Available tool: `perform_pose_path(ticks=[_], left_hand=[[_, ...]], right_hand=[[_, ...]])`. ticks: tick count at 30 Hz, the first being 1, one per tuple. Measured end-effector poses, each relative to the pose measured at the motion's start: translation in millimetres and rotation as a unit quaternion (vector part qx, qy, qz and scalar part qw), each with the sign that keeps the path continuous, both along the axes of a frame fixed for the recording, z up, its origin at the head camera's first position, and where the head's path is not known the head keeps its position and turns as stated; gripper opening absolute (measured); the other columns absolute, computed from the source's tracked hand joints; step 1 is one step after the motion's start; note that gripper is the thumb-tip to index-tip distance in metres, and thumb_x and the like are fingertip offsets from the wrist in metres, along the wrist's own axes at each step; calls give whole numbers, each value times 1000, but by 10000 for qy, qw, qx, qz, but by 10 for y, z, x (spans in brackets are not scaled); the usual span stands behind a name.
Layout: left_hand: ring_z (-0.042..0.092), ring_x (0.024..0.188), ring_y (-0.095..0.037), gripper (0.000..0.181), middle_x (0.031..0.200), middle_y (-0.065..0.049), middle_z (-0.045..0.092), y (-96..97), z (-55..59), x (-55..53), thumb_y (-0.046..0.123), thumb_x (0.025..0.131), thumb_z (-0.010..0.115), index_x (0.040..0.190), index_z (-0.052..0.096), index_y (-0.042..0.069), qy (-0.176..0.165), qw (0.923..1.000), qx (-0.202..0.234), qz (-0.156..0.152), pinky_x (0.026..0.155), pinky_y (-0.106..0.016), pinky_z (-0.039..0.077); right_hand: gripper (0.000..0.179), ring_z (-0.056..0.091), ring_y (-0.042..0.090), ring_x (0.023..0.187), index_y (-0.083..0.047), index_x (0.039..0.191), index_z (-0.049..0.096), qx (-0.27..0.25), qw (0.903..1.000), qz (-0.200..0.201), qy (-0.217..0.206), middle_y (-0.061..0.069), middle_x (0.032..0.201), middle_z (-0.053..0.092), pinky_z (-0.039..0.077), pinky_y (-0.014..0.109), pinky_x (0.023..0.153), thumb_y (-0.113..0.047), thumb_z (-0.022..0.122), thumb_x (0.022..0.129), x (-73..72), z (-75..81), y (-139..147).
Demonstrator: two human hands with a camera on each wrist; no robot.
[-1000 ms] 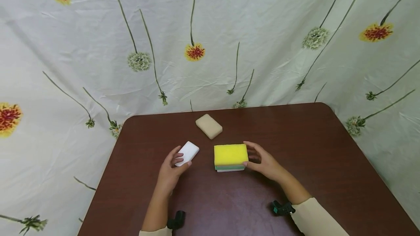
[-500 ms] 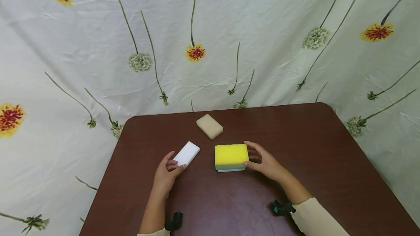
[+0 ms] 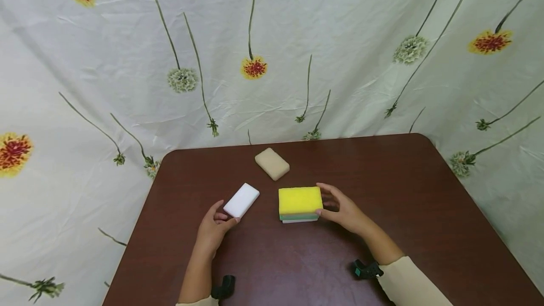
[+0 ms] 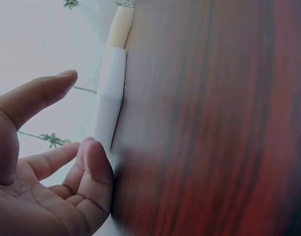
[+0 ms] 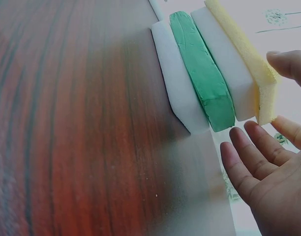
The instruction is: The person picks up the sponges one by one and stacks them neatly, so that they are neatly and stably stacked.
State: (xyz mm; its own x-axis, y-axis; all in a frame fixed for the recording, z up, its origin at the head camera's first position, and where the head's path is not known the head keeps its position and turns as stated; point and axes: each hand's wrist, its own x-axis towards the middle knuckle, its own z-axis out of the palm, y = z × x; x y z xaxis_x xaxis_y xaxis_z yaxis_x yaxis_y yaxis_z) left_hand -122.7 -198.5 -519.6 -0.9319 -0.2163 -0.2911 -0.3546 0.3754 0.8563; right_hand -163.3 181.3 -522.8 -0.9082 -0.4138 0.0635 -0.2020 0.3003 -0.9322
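A white rectangular sponge-like block [image 3: 241,200] lies flat and slanted on the table. My left hand [image 3: 213,227] is at its near-left end, thumb and fingers spread apart; in the left wrist view the loosely bent fingers [image 4: 97,169] come close to that end. To the right stands a stack: a yellow sponge [image 3: 300,200] on top, then a white block [image 5: 226,64], a green block [image 5: 203,73] and another white block [image 5: 179,81] at the bottom. Beside the stack's right side is my right hand [image 3: 346,211], fingers extended; whether fingertips touch it I cannot tell.
A cream sponge [image 3: 272,164] lies near the table's back edge, behind the white block and the stack. The dark brown table [image 3: 382,174] ends at a hanging flowered cloth [image 3: 340,22]. Each wrist wears a dark strap device [image 3: 366,269].
My left hand has let go of the white block and drawn back toward the lower left, uncovering it. The right hand and the stack have stayed in place.
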Motion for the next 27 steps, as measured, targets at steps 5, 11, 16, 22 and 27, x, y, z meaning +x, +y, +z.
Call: perform_pose_path(ticks=[5, 11, 16, 22, 27], left_hand=[[54, 99, -23, 82, 114, -13, 55, -2, -23, -27, 21, 87, 79, 156, 36, 12, -45, 10000, -31, -49, 76, -27, 46], [55, 99, -25, 80, 114, -15, 57, -3, -44, -57, 24, 87, 80, 155, 38, 12, -145, 9998, -136, -36, 77, -28, 45], [57, 97, -26, 81, 112, -16, 58, -11, -53, -67, 25, 85, 81, 154, 39, 11, -167, 9995, -251, -102, 75, -28, 44], [56, 93, -25, 81, 107, -15, 59, -6, -62, -90, 24, 84, 82, 152, 41, 10, -159, 9989, -426, -124, 73, -28, 44], [54, 88, -23, 76, 101, -13, 58, -8, -65, -102, 23, 83, 82, 147, 45, 8, -135, 9985, -515, -131, 70, -28, 43]], right_hand=[[72, 53, 36, 130, -21, 153, 39, -10, 10000, 29, 81, 16, 146, 51, 46, 54, 105, -21, 77, 91, -2, -19, 1], [73, 54, 32, 129, -21, 153, 40, 36, 10000, -13, 54, 14, 146, 52, 48, 47, 105, -22, 77, 91, -4, -19, -2], [72, 54, 32, 130, -21, 153, 40, 37, 10000, -19, 71, 14, 146, 51, 49, 45, 105, -21, 77, 91, -7, -23, -5], [71, 53, 36, 130, -21, 153, 40, 15, 10000, 24, 30, 16, 145, 51, 46, 54, 106, -21, 76, 92, -8, -15, -8], [72, 52, 36, 131, -20, 154, 39, -3, 10000, 38, 11, 16, 145, 51, 45, 56, 106, -20, 76, 92, -4, -10, -10]])
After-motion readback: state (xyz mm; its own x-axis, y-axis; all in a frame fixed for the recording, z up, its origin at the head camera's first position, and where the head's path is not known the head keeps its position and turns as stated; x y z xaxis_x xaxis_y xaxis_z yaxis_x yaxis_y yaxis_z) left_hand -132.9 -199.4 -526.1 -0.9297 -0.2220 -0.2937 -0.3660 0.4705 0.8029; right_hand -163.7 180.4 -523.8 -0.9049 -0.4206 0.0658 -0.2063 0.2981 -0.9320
